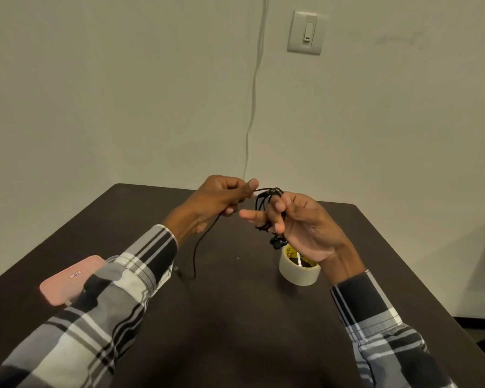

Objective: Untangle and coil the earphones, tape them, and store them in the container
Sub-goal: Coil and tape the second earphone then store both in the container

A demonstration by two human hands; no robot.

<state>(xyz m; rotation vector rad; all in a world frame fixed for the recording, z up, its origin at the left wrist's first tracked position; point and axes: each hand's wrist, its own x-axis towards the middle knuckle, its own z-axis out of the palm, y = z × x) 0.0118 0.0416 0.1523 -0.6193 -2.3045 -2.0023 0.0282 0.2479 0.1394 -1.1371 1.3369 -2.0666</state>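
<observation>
Black wired earphones, cord looped round the right hand's fingers above the dark table. Left hand pinches the loose end. Clear tape roll below the right hand; pink case beside the left sleeve.

Your left hand pinches the black earphones cord between thumb and fingers, its loose end trailing down onto the dark table. Your right hand has loops of the cord wound around its fingers, the earbuds dangling just above the tape roll. A pink container lies beside your left sleeve.
</observation>
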